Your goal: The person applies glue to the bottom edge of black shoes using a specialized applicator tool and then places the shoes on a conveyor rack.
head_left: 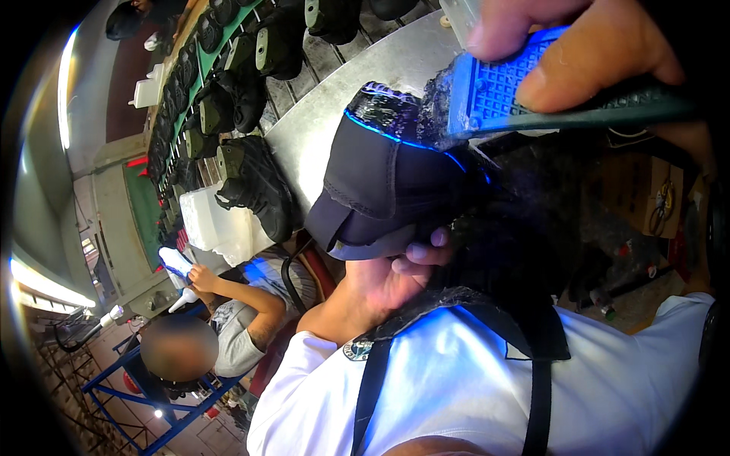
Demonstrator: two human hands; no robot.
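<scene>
Black shoe upper (pixel 380 178) with blue seam; blue waffle-patterned brush (pixel 498 87).

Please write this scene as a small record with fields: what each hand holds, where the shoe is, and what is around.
left hand: holds the dark shoe upper from below, fingers under its edge
right hand: grips a blue-headed brush, its head pressed on the toe end of the shoe upper
shoe state: glossy wet patch at the toe, blue line around it
behind: metal table; conveyor carrying a row of dark boots
co-worker: a person at lower left, holding a white bottle
</scene>
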